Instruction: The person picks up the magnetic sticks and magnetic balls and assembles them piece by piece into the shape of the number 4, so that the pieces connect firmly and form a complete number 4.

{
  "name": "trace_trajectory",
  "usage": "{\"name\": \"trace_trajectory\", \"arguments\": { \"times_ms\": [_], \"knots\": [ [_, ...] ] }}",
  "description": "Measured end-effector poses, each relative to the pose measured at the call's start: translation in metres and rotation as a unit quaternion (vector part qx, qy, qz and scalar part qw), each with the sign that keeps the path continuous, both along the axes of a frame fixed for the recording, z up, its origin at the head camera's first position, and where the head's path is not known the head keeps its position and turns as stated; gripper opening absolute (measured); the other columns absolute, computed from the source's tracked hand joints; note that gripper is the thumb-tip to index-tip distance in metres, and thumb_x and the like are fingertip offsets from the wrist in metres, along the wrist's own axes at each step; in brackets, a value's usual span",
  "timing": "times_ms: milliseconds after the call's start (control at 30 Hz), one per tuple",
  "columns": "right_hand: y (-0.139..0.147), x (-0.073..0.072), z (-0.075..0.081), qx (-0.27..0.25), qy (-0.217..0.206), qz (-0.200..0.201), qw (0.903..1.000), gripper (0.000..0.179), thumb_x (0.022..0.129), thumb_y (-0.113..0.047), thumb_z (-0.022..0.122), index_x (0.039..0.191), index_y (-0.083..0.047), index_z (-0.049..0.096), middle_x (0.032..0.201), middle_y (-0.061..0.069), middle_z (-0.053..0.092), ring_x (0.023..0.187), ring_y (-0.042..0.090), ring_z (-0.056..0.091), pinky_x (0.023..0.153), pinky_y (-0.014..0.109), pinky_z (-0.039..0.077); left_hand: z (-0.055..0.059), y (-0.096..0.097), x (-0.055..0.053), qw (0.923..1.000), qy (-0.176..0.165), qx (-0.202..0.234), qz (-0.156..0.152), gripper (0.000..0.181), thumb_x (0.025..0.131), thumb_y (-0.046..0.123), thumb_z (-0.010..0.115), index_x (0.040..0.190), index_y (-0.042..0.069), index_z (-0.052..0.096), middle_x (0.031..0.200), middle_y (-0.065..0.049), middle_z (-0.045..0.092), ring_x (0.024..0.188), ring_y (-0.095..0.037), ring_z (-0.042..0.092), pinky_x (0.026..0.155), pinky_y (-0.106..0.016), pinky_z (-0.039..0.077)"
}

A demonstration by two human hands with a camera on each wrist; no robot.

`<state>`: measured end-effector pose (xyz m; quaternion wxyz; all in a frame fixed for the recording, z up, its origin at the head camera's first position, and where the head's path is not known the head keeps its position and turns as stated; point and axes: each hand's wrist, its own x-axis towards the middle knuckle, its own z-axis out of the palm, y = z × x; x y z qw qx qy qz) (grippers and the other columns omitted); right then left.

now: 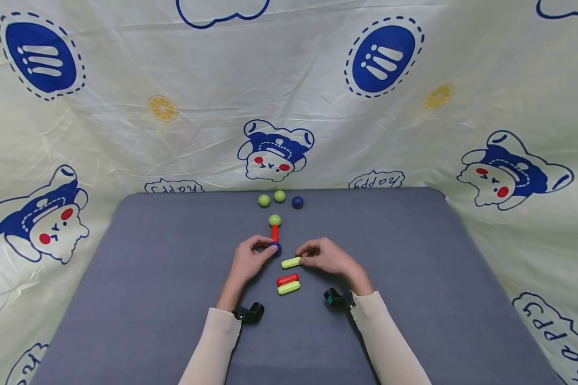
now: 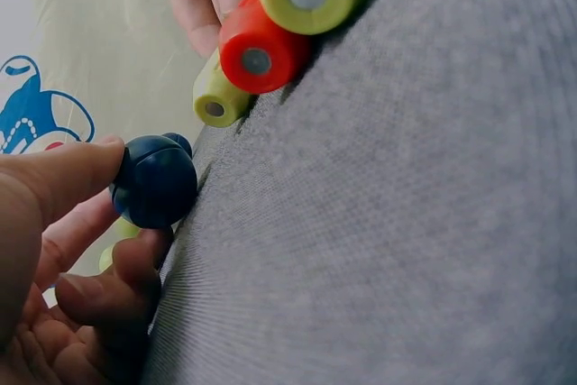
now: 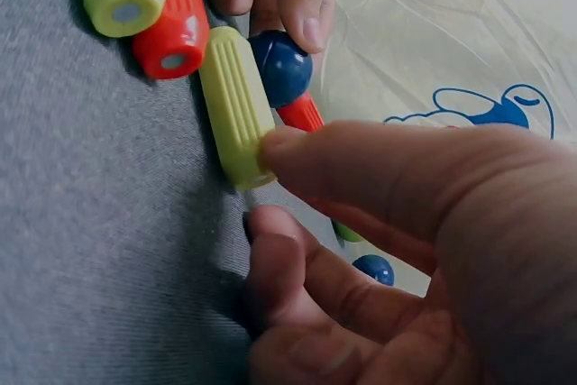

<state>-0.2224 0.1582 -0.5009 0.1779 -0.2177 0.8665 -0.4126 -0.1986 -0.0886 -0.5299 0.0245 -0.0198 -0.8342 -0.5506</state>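
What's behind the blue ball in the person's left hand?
Beyond the blue ball, a red stick runs to a green ball. In the right wrist view, the blue ball covers the stick's near end.

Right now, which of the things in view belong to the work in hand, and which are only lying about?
In the work:
blue ball, held by the left fingers
red rod and green ball, in line with it
yellow rod, at the right fingers

Lying about, untouched, though perhaps spare parts:
second blue ball
two other green balls
second red rod
second yellow rod
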Motion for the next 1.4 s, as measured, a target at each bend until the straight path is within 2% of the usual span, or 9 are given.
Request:
{"name": "trace_trajectory", "arguments": {
  "times_ms": [267, 567, 833, 1167, 1400],
  "knots": [
    [-0.005, 0.001, -0.002, 0.002, -0.024, 0.022, 0.9995, 0.016, 0.092, -0.013, 0.077, 0.107, -0.008, 0.079, 0.096, 0.003, 0.075, 0.08, 0.011, 0.061, 0.069, 0.023, 0.05, 0.0, -0.001, 0.003, 0.9999, -0.012, 0.001, 0.007, 0.024, 0.092, 0.029, 0.079, 0.11, 0.013, 0.076, 0.107, -0.008, 0.074, 0.058, -0.009, 0.048, 0.054, -0.021, 0.04],
    [-0.007, 0.0, -0.003, 0.001, -0.001, 0.025, 0.9997, 0.013, 0.092, -0.015, 0.078, 0.104, -0.01, 0.08, 0.094, 0.001, 0.075, 0.072, 0.009, 0.056, 0.062, 0.022, 0.046, 0.001, 0.0, 0.0, 0.9999, -0.012, -0.002, 0.005, 0.025, 0.092, 0.029, 0.079, 0.111, 0.013, 0.076, 0.106, -0.008, 0.074, 0.056, -0.009, 0.047, 0.051, -0.021, 0.037],
    [-0.002, -0.002, -0.006, -0.004, -0.01, 0.003, 0.9999, 0.013, 0.093, -0.017, 0.075, 0.105, -0.011, 0.078, 0.093, 0.0, 0.071, 0.068, 0.011, 0.052, 0.058, 0.022, 0.042, 0.0, -0.001, 0.0, 0.9999, -0.008, -0.01, 0.003, 0.025, 0.093, 0.029, 0.078, 0.112, 0.012, 0.075, 0.107, -0.009, 0.074, 0.057, -0.009, 0.047, 0.052, -0.021, 0.038],
    [0.005, -0.006, -0.008, -0.029, -0.013, -0.026, 0.9992, 0.016, 0.095, -0.015, 0.072, 0.109, -0.007, 0.074, 0.096, 0.006, 0.069, 0.071, 0.014, 0.058, 0.059, 0.026, 0.052, 0.0, -0.001, -0.002, 0.9999, -0.013, -0.004, -0.001, 0.027, 0.093, 0.028, 0.078, 0.115, 0.012, 0.074, 0.106, -0.008, 0.074, 0.057, -0.009, 0.047, 0.052, -0.021, 0.039],
    [0.007, -0.008, -0.01, -0.039, -0.011, -0.035, 0.9986, 0.015, 0.095, -0.013, 0.072, 0.109, -0.007, 0.074, 0.095, 0.007, 0.069, 0.071, 0.014, 0.059, 0.059, 0.025, 0.051, 0.003, 0.003, -0.008, 0.9992, -0.031, 0.022, 0.012, 0.033, 0.093, 0.028, 0.078, 0.121, 0.011, 0.071, 0.103, -0.011, 0.076, 0.053, -0.01, 0.057, 0.054, -0.024, 0.05]
  ]
}}
